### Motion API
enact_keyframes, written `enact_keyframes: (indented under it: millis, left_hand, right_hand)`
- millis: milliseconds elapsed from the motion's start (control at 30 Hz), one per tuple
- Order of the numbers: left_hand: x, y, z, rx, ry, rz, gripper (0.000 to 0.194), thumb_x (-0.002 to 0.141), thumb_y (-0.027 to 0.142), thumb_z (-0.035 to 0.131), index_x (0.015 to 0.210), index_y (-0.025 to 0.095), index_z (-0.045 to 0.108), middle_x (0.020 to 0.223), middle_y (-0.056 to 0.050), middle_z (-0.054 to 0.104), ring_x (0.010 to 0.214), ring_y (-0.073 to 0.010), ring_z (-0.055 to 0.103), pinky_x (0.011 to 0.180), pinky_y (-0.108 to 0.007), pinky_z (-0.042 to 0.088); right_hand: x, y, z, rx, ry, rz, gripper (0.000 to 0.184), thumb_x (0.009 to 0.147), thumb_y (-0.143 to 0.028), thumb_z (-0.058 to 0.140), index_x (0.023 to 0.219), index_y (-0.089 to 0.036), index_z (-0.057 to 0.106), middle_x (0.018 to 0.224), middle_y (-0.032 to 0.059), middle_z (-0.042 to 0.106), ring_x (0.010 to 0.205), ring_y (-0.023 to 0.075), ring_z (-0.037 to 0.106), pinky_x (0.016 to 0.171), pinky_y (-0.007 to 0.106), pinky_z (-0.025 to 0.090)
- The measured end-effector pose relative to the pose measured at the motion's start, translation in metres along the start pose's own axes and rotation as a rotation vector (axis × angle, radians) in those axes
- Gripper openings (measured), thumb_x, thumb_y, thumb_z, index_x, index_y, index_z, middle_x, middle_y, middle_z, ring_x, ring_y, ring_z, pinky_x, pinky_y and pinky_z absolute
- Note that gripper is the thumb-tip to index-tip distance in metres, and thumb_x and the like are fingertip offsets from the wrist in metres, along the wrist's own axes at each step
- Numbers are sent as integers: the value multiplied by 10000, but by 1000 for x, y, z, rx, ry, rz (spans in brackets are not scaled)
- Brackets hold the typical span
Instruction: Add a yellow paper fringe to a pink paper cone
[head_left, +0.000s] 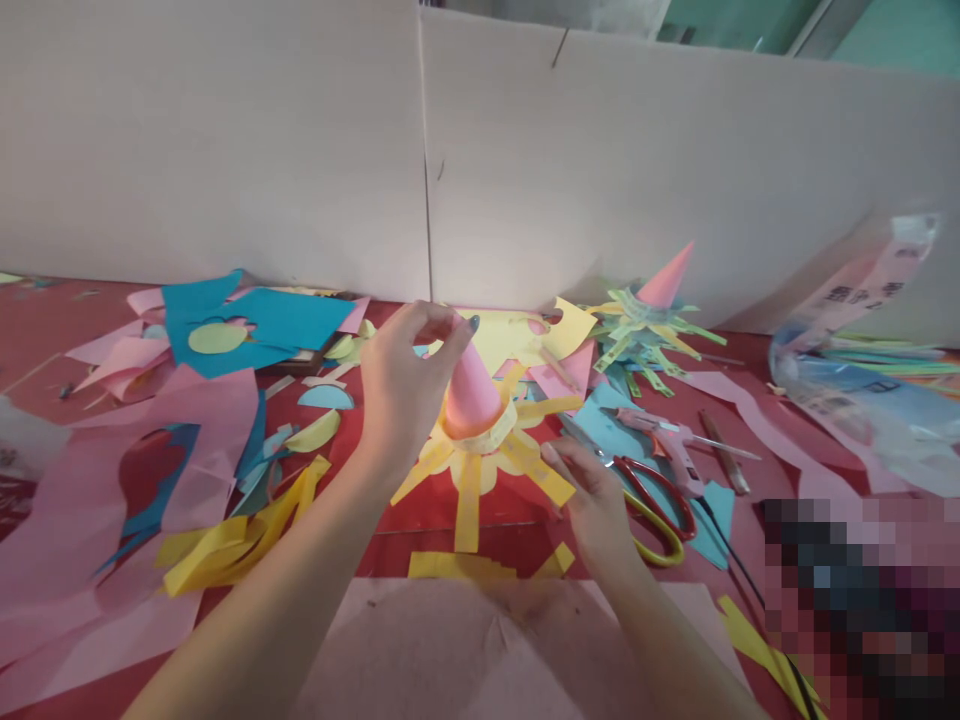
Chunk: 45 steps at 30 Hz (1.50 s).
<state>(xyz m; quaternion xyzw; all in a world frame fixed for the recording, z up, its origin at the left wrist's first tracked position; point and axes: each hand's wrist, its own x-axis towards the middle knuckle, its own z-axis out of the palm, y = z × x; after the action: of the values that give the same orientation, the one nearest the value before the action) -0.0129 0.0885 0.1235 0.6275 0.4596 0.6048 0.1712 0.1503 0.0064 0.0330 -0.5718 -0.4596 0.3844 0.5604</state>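
A pink paper cone [472, 392] stands on a yellow paper sun shape [480, 460] with long yellow strips radiating out, in the middle of the red table. My left hand [409, 385] pinches the cone's tip from above, fingers closed on it. My right hand [589, 495] rests at the sun's right side, fingertips pressed on one yellow strip. Red and yellow handled scissors [660, 515] lie just right of that hand.
A second pink cone on green and yellow strips [649, 320] stands at the back right. Blue, pink and yellow paper scraps [225, 330] cover the left. A pink glue gun [679, 450], a plastic bag of paper [855, 370] and a cardboard wall [480, 150] are behind.
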Motion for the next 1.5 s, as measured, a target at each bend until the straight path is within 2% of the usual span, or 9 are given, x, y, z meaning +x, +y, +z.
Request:
enact_keyframes:
  millis: [100, 167, 333, 433, 633, 833, 1000, 1200, 1500]
  left_hand:
    - [0, 1, -1, 25, 2, 35, 52, 751, 220, 598, 700, 207, 596, 726, 17, 637, 711, -109, 593, 708, -234, 479]
    - [0, 1, -2, 45, 6, 54, 54, 755, 214, 591, 702, 209, 595, 729, 17, 634, 717, -110, 589, 711, -237, 474]
    - [1, -1, -2, 79, 24, 80, 59, 757, 206, 589, 698, 206, 592, 723, 18, 625, 709, -110, 581, 711, -244, 462]
    - [1, -3, -2, 86, 24, 79, 62, 758, 208, 587, 697, 205, 590, 724, 17, 621, 703, -114, 577, 703, -253, 456]
    - [-2, 1, -1, 112, 7, 114, 78, 764, 188, 576, 687, 206, 578, 708, 14, 613, 680, -115, 559, 646, -248, 444]
    - [-1, 1, -1, 94, 17, 118, 67, 767, 201, 577, 701, 208, 582, 716, 15, 617, 687, -112, 572, 670, -249, 463]
    - [6, -6, -6, 42, 70, 75, 79, 769, 259, 590, 713, 206, 577, 713, 22, 621, 682, -105, 590, 691, -240, 489]
    - [12, -8, -12, 28, 157, 36, 117, 770, 312, 596, 720, 209, 572, 698, 32, 617, 630, -95, 588, 619, -213, 494]
    - [11, -7, -11, 8, 126, 13, 112, 779, 319, 589, 729, 221, 572, 729, 27, 614, 665, -95, 587, 645, -214, 496]
  right_hand:
    - [3, 1, -4, -13, 47, -167, 189, 783, -372, 594, 707, -201, 614, 785, 13, 563, 754, 149, 519, 672, 260, 419]
    - [3, 1, -5, -29, 69, -211, 177, 799, -350, 578, 712, -203, 624, 825, 21, 576, 816, 161, 527, 715, 270, 421]
    - [0, -4, -6, 99, 82, -93, 199, 793, -364, 586, 694, -196, 620, 1012, 36, 592, 670, 113, 530, 463, 209, 384]
    - [-2, -7, -6, 257, 32, 2, 179, 793, -355, 593, 709, -197, 607, 1125, 29, 581, 558, 61, 500, 407, 189, 360]
    - [-2, -6, -7, 397, -60, 104, 197, 771, -390, 617, 703, -211, 571, 831, 5, 647, 478, 59, 472, 340, 160, 293]
    - [-2, -5, -8, 383, -47, 117, 218, 776, -388, 622, 687, -196, 569, 597, -38, 524, 459, 49, 412, 343, 148, 256]
    - [0, -5, -5, 386, -72, 153, 233, 765, -391, 631, 673, -192, 553, 533, -56, 458, 430, 53, 396, 325, 143, 262]
    - [7, 13, -4, 292, -40, 234, 258, 716, -392, 663, 658, -185, 520, 486, -70, 458, 336, 45, 382, 319, 170, 271]
    - [-4, -2, 4, 182, -299, 210, 252, 689, -386, 673, 697, -189, 517, 449, -90, 405, 355, 54, 359, 359, 198, 301]
